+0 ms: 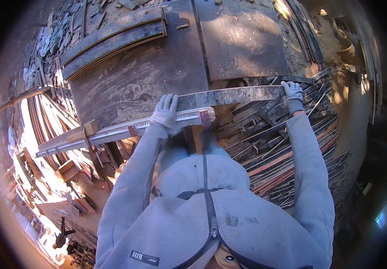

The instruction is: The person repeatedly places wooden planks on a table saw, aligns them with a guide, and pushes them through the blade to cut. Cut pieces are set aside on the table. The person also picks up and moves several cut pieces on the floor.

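Observation:
A long dark wooden strip (233,95) reaches from the bench front out over the gap on the right. My right hand (294,96), in a pale glove, is closed around its right end. The left end is under my left hand (166,114), also gloved, whose fingers lie stretched out flat across it. Just below that hand runs a pale straight rail (121,131) with a measuring scale along it. A reddish block (205,119) sits at the rail's right end, and a smaller reddish piece (133,130) lies further left.
The dusty dark bench top (148,76) carries stacked planks (117,42) at the far left. A second dark panel (242,45) adjoins it. Many loose strips (278,163) are piled low on the right. Sunlit scrap wood (45,121) lies left. A wooden block (91,127) sits near the rail.

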The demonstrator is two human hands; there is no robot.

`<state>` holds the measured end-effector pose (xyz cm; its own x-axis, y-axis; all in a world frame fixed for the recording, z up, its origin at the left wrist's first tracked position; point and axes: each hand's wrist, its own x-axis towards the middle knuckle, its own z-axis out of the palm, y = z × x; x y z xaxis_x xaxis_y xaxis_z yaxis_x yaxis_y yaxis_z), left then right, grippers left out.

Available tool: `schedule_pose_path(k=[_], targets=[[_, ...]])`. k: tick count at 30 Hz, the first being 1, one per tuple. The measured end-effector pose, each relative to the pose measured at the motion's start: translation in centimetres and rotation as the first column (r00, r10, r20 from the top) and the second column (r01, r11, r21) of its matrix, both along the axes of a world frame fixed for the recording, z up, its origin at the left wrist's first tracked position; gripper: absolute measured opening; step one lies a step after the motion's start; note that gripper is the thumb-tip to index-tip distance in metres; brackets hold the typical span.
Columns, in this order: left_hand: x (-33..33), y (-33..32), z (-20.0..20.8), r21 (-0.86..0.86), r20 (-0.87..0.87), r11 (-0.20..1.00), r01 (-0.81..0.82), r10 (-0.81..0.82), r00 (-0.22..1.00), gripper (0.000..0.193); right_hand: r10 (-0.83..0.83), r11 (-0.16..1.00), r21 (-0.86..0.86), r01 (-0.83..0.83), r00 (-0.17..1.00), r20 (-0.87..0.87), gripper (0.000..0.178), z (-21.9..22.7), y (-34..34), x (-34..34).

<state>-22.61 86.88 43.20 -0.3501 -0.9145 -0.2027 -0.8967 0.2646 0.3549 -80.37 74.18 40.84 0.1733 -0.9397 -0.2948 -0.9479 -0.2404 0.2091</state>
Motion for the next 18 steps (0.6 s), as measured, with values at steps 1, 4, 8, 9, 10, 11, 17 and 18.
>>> schedule_pose_path(k=[1, 4, 8, 9, 10, 11, 17, 18], targets=[[0.4, -2.7, 0.4, -0.010, -0.004, 1.000, 0.005, -0.006, 1.000, 0.110, 0.006, 1.000, 0.000, -0.006, 1.000, -0.005, 0.076, 0.3, -2.6, 0.5], [1.7, -11.6, 1.2, 0.086, 0.068, 0.996, -0.004, -0.002, 0.998, 0.107, -0.019, 1.000, -0.017, 0.019, 0.999, -0.047, 0.070, 0.5, -11.6, 2.9], [2.1, -20.0, 2.2, 0.196, 0.208, 0.977, -0.087, 0.045, 0.977, 0.106, -0.044, 0.999, -0.005, 0.044, 0.997, -0.060, 0.079, 0.0, -20.1, 5.9], [2.3, -21.7, 2.4, 0.204, 0.212, 0.975, -0.093, 0.049, 0.976, 0.108, -0.047, 0.999, 0.008, 0.047, 0.999, -0.020, 0.082, -0.1, -21.3, 6.3], [2.5, -23.1, 2.6, 0.213, 0.217, 0.972, -0.099, 0.052, 0.975, 0.109, -0.060, 0.998, 0.027, 0.060, 0.998, 0.006, 0.085, -0.1, -22.4, 6.7], [2.5, -24.0, 2.6, 0.206, 0.223, 0.973, -0.107, 0.060, 0.973, 0.109, -0.028, 0.999, 0.046, 0.027, 0.999, 0.022, 0.088, -0.2, -23.2, 6.9], [4.4, -31.1, 1.8, 0.062, 0.115, 0.995, -0.075, 0.067, 0.991, 0.103, 0.050, 0.999, -0.024, -0.048, 0.994, 0.092, 0.087, -0.2, -30.5, 7.9], [4.8, -32.5, 1.6, 0.076, 0.104, 0.993, -0.085, 0.077, 0.992, 0.103, 0.001, 1.000, 0.012, -0.002, 0.998, 0.058, 0.087, -0.1, -32.1, 8.3]])
